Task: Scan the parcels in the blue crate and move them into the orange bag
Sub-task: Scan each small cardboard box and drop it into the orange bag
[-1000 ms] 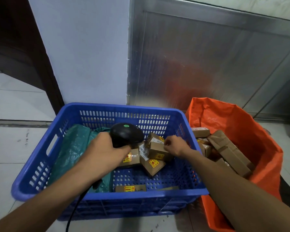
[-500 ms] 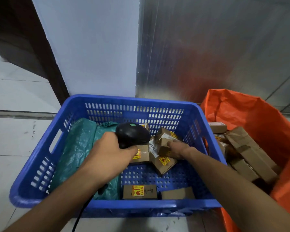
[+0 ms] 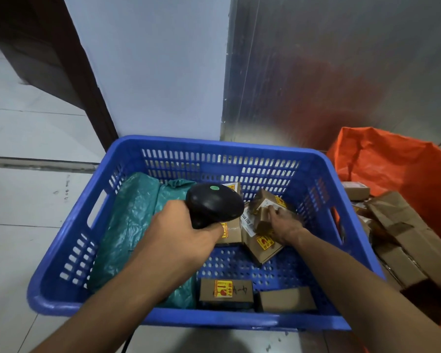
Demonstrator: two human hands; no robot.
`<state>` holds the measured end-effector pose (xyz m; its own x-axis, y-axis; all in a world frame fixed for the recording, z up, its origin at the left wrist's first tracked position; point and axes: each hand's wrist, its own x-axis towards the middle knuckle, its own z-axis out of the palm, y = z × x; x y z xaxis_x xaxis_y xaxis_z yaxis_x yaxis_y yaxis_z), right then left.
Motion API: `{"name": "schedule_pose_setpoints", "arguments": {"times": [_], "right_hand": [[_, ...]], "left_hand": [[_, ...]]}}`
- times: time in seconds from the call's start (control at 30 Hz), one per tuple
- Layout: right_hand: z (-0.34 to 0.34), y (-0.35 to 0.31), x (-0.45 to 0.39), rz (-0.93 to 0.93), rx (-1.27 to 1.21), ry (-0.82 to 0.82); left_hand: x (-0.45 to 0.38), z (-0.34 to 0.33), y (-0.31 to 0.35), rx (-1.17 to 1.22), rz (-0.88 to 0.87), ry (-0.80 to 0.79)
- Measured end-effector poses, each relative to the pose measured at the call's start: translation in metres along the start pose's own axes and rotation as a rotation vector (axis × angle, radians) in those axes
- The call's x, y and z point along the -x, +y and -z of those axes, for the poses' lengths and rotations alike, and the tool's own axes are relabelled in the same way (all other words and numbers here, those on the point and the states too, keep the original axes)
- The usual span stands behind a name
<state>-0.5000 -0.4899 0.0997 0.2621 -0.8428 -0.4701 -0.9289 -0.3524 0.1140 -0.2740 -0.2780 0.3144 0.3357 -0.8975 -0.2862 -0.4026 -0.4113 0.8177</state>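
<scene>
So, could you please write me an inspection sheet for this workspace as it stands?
Surface: pale tiled floor; crate and bag stand on it.
Job's things: blue crate holds several cardboard parcels; two lie by its near wall. Orange bag, right of the crate, already holds parcels.
Clutter: green plastic bag in the crate's left half.
Grippers: left hand grips the black scanner; right hand grips a parcel in the pile.
Cables: a dark cord shows below the crate.
Surroundings: white wall, metal panel, dark door frame.
</scene>
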Motion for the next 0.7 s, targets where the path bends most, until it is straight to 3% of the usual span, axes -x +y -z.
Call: {"name": "schedule_pose_setpoints", "arguments": {"times": [0.17, 0.37, 0.43, 0.57, 0.7], "right_hand": [[-0.002, -0.007, -0.001, -0.013, 0.033, -0.065], [0.001, -0.010, 0.009, -0.016, 0.079, -0.005], [0.002, -0.011, 0.012, -0.055, -0.055, -0.045], [0.001, -0.019, 0.028, -0.200, -0.549, -0.143], [0.010, -0.026, 0.039, -0.282, -0.963, -0.126]], "left_hand": [[0.003, 0.005, -0.001, 0.005, -0.033, 0.002], [0.008, 0.008, 0.002, -0.012, -0.027, -0.011], [0.008, 0.008, 0.003, -0.012, -0.013, -0.009], [0.011, 0.008, 0.008, 0.001, -0.003, -0.010], [0.016, 0.011, 0.013, 0.011, -0.030, -0.016]]}}
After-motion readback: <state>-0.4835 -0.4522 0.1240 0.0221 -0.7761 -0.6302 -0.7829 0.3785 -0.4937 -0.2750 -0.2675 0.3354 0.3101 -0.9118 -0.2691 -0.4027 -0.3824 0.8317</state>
